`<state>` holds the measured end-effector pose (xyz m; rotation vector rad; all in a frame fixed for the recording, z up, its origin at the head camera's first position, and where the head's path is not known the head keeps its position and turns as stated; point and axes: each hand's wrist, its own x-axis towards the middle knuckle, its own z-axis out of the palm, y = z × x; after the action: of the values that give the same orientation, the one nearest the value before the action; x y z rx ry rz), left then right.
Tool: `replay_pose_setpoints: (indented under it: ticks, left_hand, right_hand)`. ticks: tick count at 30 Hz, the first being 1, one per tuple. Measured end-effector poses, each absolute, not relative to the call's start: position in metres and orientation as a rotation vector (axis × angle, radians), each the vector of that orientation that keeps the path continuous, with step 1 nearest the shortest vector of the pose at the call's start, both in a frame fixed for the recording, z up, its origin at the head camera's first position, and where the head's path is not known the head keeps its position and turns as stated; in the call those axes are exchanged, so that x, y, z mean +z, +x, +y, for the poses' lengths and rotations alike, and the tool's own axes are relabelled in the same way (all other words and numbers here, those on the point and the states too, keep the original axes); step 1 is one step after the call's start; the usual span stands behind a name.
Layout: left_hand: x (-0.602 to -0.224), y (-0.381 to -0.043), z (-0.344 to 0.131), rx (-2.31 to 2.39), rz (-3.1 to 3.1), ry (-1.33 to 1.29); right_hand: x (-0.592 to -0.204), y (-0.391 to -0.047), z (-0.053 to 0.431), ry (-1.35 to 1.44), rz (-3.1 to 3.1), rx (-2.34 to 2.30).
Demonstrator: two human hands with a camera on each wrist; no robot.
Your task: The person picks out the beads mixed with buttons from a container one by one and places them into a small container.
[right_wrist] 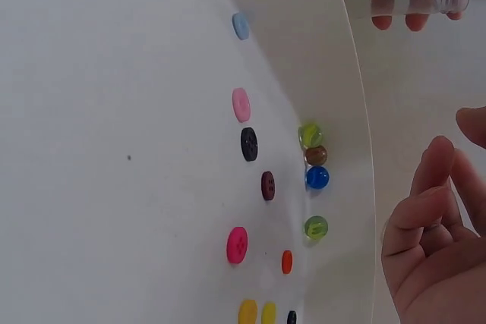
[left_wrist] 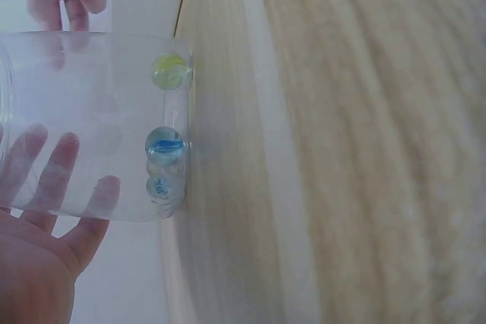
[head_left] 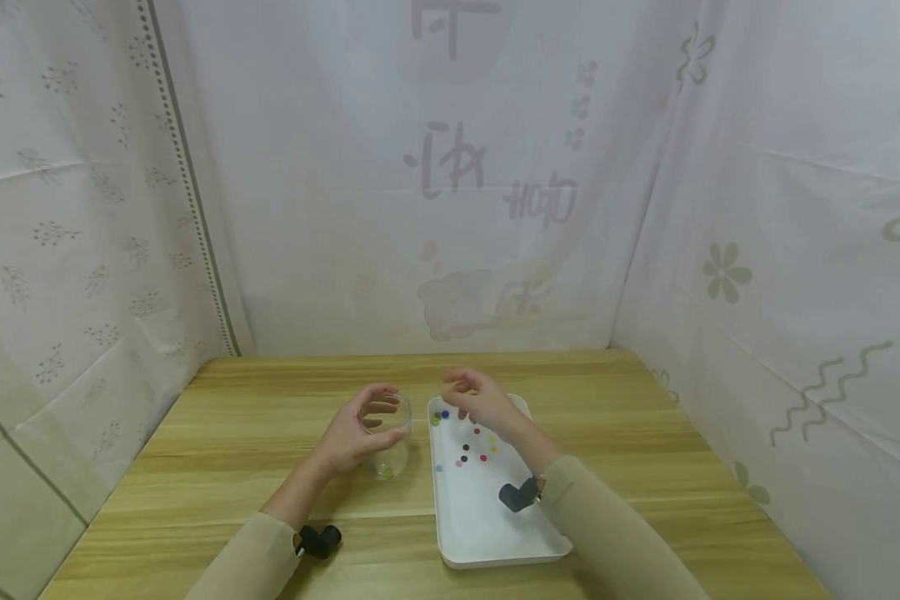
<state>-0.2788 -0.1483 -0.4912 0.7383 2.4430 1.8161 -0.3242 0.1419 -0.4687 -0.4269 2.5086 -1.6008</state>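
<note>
My left hand (head_left: 347, 435) grips a clear jar (head_left: 392, 457) that stands upright on the table, its fingers wrapped round the upper side. Inside the jar, in the left wrist view, a yellow-green marble (left_wrist: 171, 72) and blue-streaked clear marbles (left_wrist: 164, 146) lie at the bottom. My right hand (head_left: 483, 407) hovers over the far end of the white tray (head_left: 487, 533), fingers loosely bent. Between its thumb and fingers nothing shows. Along the tray wall sit green marbles (right_wrist: 316, 228), a brown marble (right_wrist: 316, 155) and a blue marble (right_wrist: 317, 177).
Several buttons lie scattered in the tray, among them a pink button (right_wrist: 241, 105), a magenta button (right_wrist: 237, 245), a black button (right_wrist: 249, 144) and a light blue button (right_wrist: 241, 26). The wooden table (head_left: 255, 433) is bordered by printed curtains (head_left: 345, 208).
</note>
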Motion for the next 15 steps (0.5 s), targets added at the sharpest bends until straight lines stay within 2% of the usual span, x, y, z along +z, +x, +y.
replay_pose_setpoints:
  ticks: [15]
  left_hand:
    - [-0.488,-0.276,-0.148,1.804,2.459,0.750]
  right_hand:
    - [-0.485,-0.326,0.135,-0.404,2.511,-1.427]
